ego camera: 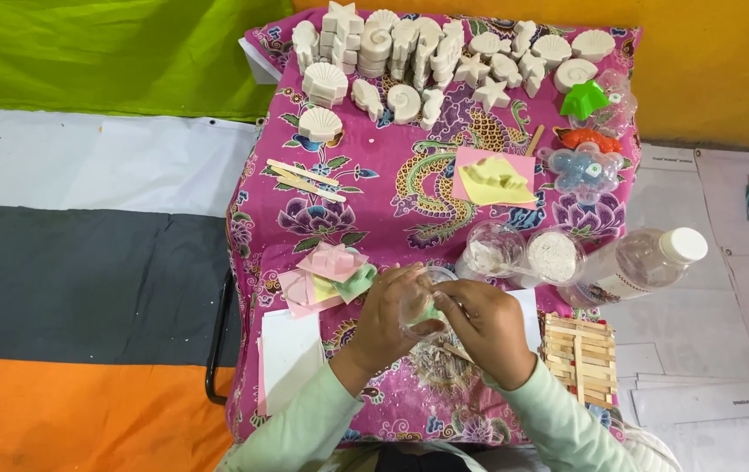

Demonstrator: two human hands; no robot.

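Left hand (389, 316) grips a small clear plastic cup (424, 308) upright, steadying it over the pink floral-clothed table (365, 188). Right hand (490, 330), fingers pinched on a thin wooden stick (456, 352), works inside the cup. White plaster shell casts (409, 52) line the far edge.

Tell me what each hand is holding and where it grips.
The left hand wraps around the side of a small clear plastic cup. The right hand pinches a thin wooden stick near its upper end, at the cup's mouth.
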